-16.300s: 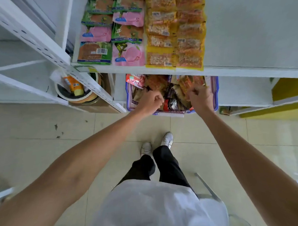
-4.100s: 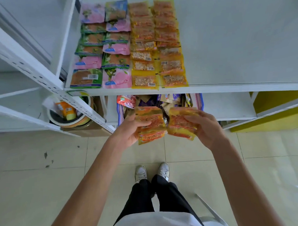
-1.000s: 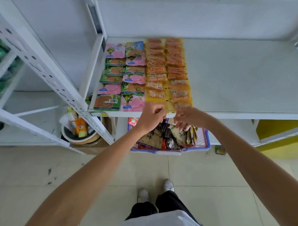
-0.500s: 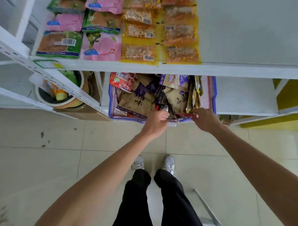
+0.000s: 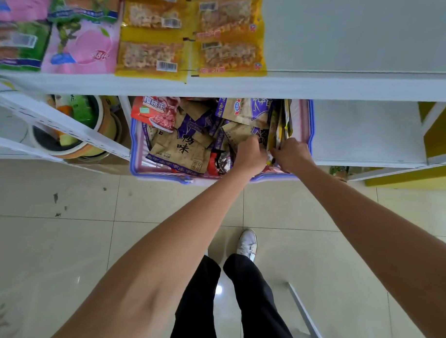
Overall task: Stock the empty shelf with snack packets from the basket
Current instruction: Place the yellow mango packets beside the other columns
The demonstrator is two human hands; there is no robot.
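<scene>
Round tub (image 5: 72,146) low on my left, orange and green items inside, cardboard box (image 5: 108,164) beneath. Pale tiled floor (image 5: 68,250) with dark scuffs (image 5: 55,198), grey metal bar (image 5: 303,311) on it — yellow panel (image 5: 440,133) far right.

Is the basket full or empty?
Fairly full: brown, purple and red packets heap across the basket; the left hand and right hand reach in among them.

Forearms (image 5: 184,246) bare to the frame edge. Black trousers (image 5: 256,294), loose cut. One white sneaker (image 5: 247,244) showing just past the trousers' hem.
</scene>
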